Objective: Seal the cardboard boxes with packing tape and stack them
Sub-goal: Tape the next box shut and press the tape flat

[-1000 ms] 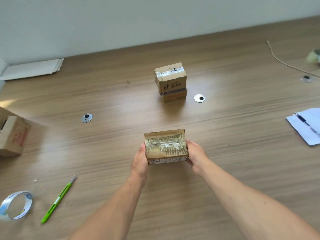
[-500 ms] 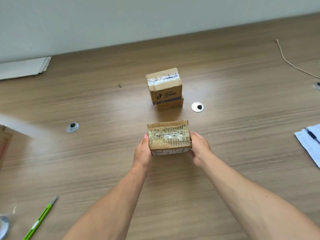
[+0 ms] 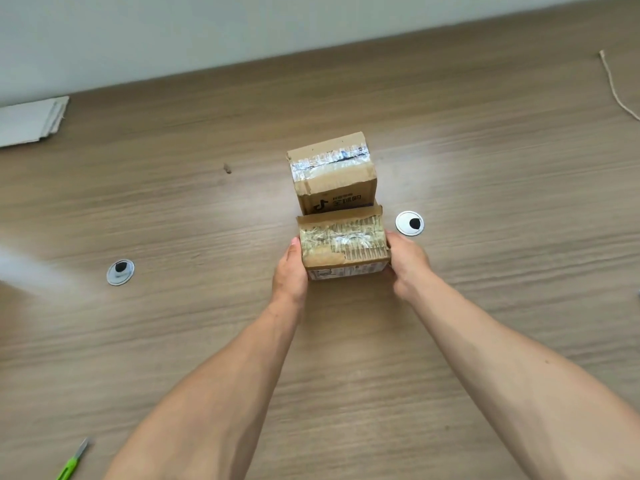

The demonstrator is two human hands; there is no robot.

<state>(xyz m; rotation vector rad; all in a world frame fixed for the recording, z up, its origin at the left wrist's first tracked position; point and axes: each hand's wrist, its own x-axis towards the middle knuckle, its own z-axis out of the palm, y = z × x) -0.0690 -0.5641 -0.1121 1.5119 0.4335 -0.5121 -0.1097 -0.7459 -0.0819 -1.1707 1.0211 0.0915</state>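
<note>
Both bare forearms reach forward from the lower edge of the view and converge toward its centre. The left hand [image 3: 289,271] grips the left end of a taped box [image 3: 343,242], its thumb lying straight up along that side. The right hand [image 3: 408,263] grips the right end, knuckles outward. The other fingers of both hands are hidden behind the box.

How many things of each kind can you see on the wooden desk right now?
Brown cardboard boxes: 2, the held box and the logo-printed box behind it
Round silver desk grommets: 2
Green utility knife: 1
Pale flat sheet stack: 1
Beige string: 1
Total: 7
</note>
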